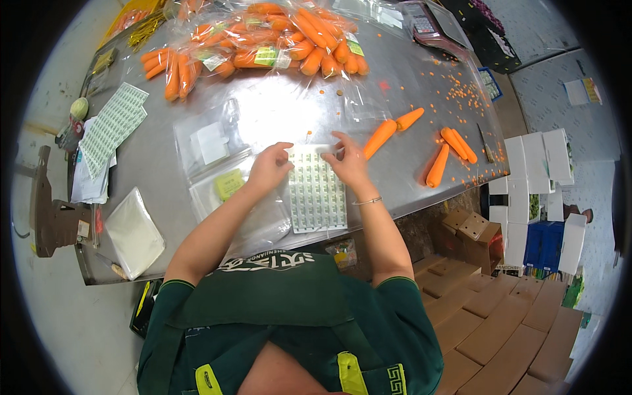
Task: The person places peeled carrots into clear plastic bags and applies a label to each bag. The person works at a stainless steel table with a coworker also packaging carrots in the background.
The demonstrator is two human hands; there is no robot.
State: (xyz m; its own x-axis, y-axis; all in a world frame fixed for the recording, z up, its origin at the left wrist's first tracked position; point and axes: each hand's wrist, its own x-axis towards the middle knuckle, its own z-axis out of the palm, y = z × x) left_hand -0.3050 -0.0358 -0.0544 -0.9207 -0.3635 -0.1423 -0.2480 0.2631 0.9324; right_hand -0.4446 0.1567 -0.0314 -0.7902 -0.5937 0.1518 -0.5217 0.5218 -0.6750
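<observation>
A sheet of small printed stickers [318,197] lies on the steel table before me. At its upper left corner is my left hand [271,165], its thumb and fingers curled at the edge. My right hand [349,160] is at the upper right corner, thumb on the sheet and forefinger raised. Whether either hand grips the sheet cannot be made out. Clear plastic bags [256,217] lie left of the sheet, partly under my left forearm, with a yellow-green label [228,184] among them. Just right of my right hand lies a carrot [380,138], touching a smaller carrot [410,119].
Bagged carrots [306,44] are heaped along the table's far side. A weighing scale [429,24] stands far right. Several loose carrots [437,165], a knife [485,143] and orange scraps lie right. More sticker sheets [116,123], a plastic stack [134,234] and a wooden-handled tool [117,270] lie left.
</observation>
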